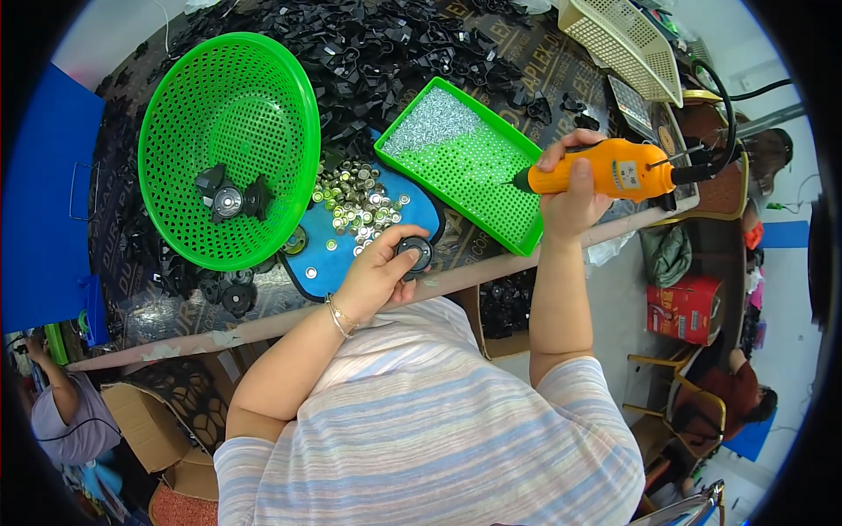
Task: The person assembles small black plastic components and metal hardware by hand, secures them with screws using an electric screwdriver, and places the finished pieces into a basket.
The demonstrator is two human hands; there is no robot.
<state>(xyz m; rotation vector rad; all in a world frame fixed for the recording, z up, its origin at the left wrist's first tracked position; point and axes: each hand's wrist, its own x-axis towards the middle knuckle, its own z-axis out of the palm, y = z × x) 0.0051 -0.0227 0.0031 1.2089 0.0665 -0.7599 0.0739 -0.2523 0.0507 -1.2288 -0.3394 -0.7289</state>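
In my left hand (pixel 381 272) is a round black plastic part (pixel 414 255), gripped by its rim over the table's front edge. An orange electric screwdriver (pixel 605 171) fills my right hand (pixel 574 188), its dark tip pointing left over the green perforated tray (pixel 526 230). Small silvery screws (pixel 436 121) are heaped in the tray's far left end, with more scattered across it. Beside my left hand, round metal pieces (pixel 361 200) lie piled on a blue mat (pixel 421 203). The big green basket (pixel 303 167) at the left contains black parts, one with a metal disc (pixel 227 202).
Black plastic parts (pixel 351 70) cover the table's far side. More round black parts (pixel 238 298) lie below the basket. A cream basket (pixel 627 48) stands far right, near the screwdriver's cable (pixel 730 114). Open cardboard boxes (pixel 145 425) stand below the table. Other people sit at both sides.
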